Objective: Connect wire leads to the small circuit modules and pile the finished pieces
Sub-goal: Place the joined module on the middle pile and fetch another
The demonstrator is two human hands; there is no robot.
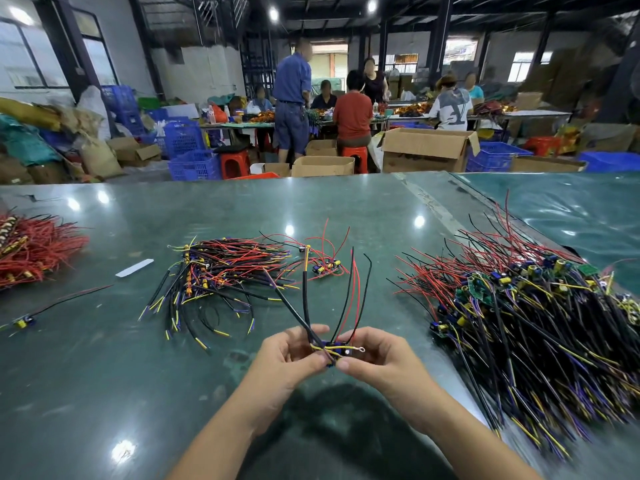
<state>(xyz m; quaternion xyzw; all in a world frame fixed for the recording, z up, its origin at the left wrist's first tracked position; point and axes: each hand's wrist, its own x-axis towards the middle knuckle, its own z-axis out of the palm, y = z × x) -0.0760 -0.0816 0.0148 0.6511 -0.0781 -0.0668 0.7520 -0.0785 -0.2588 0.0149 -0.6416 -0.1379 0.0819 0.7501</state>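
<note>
1. Low in the middle of the frame, the left hand (289,355) and right hand (375,355) meet above the green table (138,375).
2. Between them sits a small circuit module (334,351), its fingers curled and pinching it from both sides; black and red wire leads (349,296) rise from it toward mid-frame.
3. A yellow lead with a ring terminal (360,349) crosses the module toward the right hand.
4. Right of the hands lies a large pile of wired modules (526,313).
5. Centre-left of the frame holds a bundle of loose leads (214,271), with a few modules (325,266) just beside it.
6. At the left edge lies a heap of red wires (34,251); one wired module (22,322) lies apart below it.
</note>
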